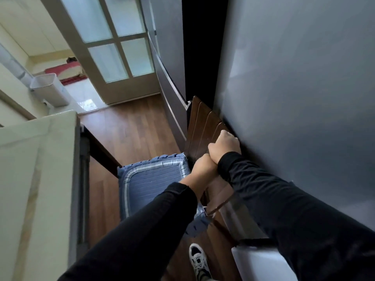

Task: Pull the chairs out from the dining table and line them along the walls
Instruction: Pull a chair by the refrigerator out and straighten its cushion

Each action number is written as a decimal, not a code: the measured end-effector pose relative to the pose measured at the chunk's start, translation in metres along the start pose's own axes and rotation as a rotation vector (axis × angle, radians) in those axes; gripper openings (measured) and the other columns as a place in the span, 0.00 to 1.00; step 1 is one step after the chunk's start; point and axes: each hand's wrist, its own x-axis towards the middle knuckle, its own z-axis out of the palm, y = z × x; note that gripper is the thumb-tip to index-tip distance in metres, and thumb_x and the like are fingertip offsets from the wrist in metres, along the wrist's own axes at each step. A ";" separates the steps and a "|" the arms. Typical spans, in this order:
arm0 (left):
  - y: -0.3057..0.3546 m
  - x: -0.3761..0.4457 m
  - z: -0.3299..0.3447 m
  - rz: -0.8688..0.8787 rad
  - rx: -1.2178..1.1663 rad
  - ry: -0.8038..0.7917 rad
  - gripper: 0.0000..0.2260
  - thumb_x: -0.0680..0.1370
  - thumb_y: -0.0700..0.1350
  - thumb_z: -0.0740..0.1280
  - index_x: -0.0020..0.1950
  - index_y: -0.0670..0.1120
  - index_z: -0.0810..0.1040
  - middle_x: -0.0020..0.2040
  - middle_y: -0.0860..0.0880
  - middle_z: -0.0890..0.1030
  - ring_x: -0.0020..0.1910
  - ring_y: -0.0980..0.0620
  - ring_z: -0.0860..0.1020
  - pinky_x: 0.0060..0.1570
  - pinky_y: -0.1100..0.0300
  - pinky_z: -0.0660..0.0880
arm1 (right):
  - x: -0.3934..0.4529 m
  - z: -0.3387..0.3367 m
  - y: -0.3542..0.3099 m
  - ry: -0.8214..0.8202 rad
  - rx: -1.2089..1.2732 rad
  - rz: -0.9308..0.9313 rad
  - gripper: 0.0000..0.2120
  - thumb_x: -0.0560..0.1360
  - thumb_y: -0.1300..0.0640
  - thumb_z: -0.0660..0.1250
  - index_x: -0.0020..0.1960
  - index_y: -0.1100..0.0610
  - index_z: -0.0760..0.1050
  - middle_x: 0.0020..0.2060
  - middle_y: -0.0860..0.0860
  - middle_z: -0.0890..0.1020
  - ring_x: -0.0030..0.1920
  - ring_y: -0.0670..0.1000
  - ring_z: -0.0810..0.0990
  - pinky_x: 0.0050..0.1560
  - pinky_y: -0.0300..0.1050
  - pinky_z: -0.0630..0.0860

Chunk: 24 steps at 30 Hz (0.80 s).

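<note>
Both hands hold the top of a wooden chair (199, 126): the left hand (200, 169) and the right hand (224, 147) each have their grip closed on its slatted back, wrists touching. The chair, with a blue cushion (150, 179) on its seat, stands with its back just beside a large grey appliance (294, 98), near the pale counter (40, 169) on the left. To set it well, the person would likely keep the back parallel to the grey surface and ease it in without knocking, watching the foot in a sneaker (197, 258) close to the chair's legs. A white bin (49, 89) stands well apart by the glass door (113, 47); its contents cannot be seen.
</note>
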 end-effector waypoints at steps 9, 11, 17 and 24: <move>-0.089 -0.117 -0.009 -0.168 -0.191 0.234 0.19 0.76 0.49 0.63 0.63 0.41 0.74 0.61 0.42 0.80 0.56 0.42 0.78 0.44 0.58 0.68 | -0.126 0.036 -0.015 -0.249 0.172 -0.030 0.17 0.74 0.56 0.63 0.60 0.63 0.71 0.62 0.61 0.77 0.61 0.60 0.76 0.55 0.46 0.72; -0.109 -0.144 -0.005 -0.224 -0.175 0.242 0.22 0.76 0.52 0.63 0.66 0.41 0.72 0.64 0.42 0.78 0.60 0.43 0.77 0.46 0.57 0.68 | -0.155 0.046 -0.014 -0.310 0.175 -0.050 0.18 0.75 0.55 0.62 0.61 0.64 0.70 0.60 0.61 0.78 0.59 0.60 0.77 0.49 0.45 0.71; -0.147 -0.205 0.000 -0.357 -0.195 0.301 0.26 0.76 0.54 0.64 0.69 0.40 0.69 0.66 0.42 0.76 0.61 0.43 0.77 0.50 0.55 0.72 | -0.220 0.054 -0.009 -0.414 0.162 -0.137 0.17 0.75 0.54 0.61 0.60 0.63 0.71 0.55 0.60 0.79 0.48 0.57 0.76 0.45 0.44 0.68; -0.167 -0.283 0.016 -0.447 -0.245 0.484 0.26 0.77 0.51 0.64 0.72 0.42 0.67 0.68 0.43 0.75 0.66 0.43 0.74 0.57 0.56 0.71 | -0.276 0.067 0.007 -0.518 0.124 -0.268 0.12 0.74 0.53 0.62 0.53 0.60 0.70 0.47 0.58 0.75 0.49 0.58 0.75 0.45 0.43 0.65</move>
